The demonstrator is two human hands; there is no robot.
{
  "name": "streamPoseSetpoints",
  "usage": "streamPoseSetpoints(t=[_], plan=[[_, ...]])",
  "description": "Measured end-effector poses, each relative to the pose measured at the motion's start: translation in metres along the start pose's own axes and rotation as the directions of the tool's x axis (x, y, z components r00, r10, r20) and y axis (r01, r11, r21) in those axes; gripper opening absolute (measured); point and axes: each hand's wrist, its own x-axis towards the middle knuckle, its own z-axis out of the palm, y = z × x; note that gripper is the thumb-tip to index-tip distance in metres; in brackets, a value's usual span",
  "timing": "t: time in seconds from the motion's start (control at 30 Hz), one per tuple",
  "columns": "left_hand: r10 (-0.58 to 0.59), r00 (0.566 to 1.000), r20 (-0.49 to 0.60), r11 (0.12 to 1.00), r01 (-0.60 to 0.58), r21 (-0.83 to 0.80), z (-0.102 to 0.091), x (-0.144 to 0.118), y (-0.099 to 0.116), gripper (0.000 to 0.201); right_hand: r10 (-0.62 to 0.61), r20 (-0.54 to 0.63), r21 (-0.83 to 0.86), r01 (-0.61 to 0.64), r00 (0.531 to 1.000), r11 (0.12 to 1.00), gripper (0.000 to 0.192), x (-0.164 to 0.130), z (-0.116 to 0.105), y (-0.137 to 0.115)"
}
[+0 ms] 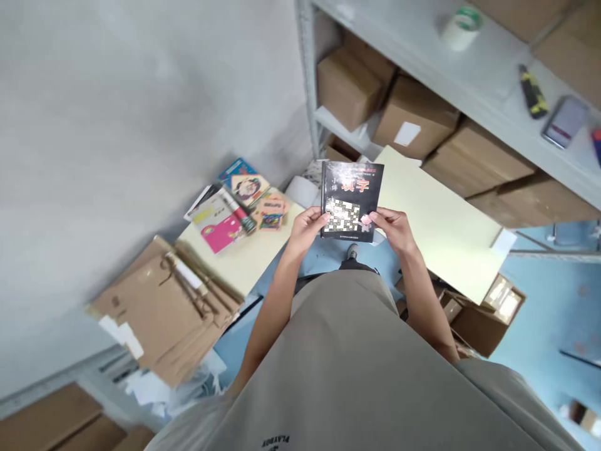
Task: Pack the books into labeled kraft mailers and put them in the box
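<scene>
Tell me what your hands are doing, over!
Left hand and right hand both gripping black book, held closed. Colourful books lie apart, lower left. Nothing blocking.

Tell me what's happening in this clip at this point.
A person stands looking down and holds a black paperback book with a crossword grid on its cover in both hands: the left hand grips its lower left corner, the right hand its lower right corner. To the left, a pile of colourful small books lies on a pale yellow board, beside flattened brown cardboard mailers. Grey metal shelving on the right holds brown cardboard boxes, a tape roll and a phone.
</scene>
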Motion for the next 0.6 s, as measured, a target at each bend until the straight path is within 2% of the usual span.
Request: streamPoseSetpoints(t=[0.13, 0.2, 0.27, 0.33, 0.4, 0.6], plan=[[-0.033, 0.976, 0.215, 0.999, 0.031, 0.012, 0.116, 0.06, -0.016, 0.064, -0.003, -0.235, 0.101, 0.028, 0.972, 0.994, 0.051, -0.001, -0.109, 0.012], [-0.055, 0.956, 0.288, 0.998, 0.054, 0.011, 0.164, 0.082, -0.023, 0.065, 0.028, -0.319, 0.166, 0.027, 0.947, 0.986, 0.055, -0.002, -0.151, 0.019], [-0.08, 0.94, 0.333, 0.997, 0.083, 0.004, 0.201, 0.098, -0.028, 0.066, 0.054, -0.384, 0.223, 0.036, 0.922, 0.974, 0.059, -0.003, -0.183, 0.023], [-0.103, 0.926, 0.363, 0.994, 0.109, 0.003, 0.228, 0.11, -0.031, 0.066, 0.062, -0.438, 0.242, 0.051, 0.897, 0.969, 0.061, -0.005, -0.205, 0.025], [-0.12, 0.914, 0.387, 0.992, 0.123, 0.016, 0.247, 0.12, -0.032, 0.065, 0.06, -0.48, 0.234, 0.062, 0.875, 0.97, 0.061, -0.008, -0.219, 0.024], [-0.141, 0.888, 0.438, 0.986, 0.086, 0.143, 0.284, 0.144, -0.031, 0.069, 0.031, -0.524, 0.213, 0.096, 0.851, 0.972, 0.063, -0.012, -0.246, 0.019]])
